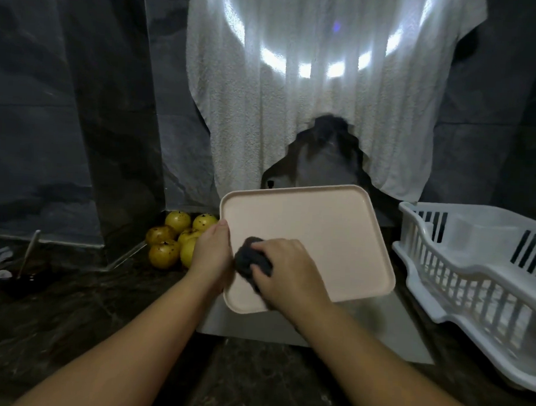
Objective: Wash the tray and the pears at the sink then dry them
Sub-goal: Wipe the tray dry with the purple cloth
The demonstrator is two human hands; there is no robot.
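A pale pink rectangular tray (320, 232) is held tilted over the sink (402, 331). My left hand (210, 255) grips its left edge, thumb on the rim. My right hand (288, 271) grips a dark grey scrubbing sponge (250, 257) and presses it on the tray's lower left part. Several yellow pears (173, 241) with dark specks lie in a cluster on the counter, just left of the tray and partly hidden by my left hand.
A white plastic dish rack (478, 285) stands on the counter at the right. A white towel (320, 91) hangs on the wall behind the sink. At far left lie a small dark bowl with a utensil (28, 253) and other small items.
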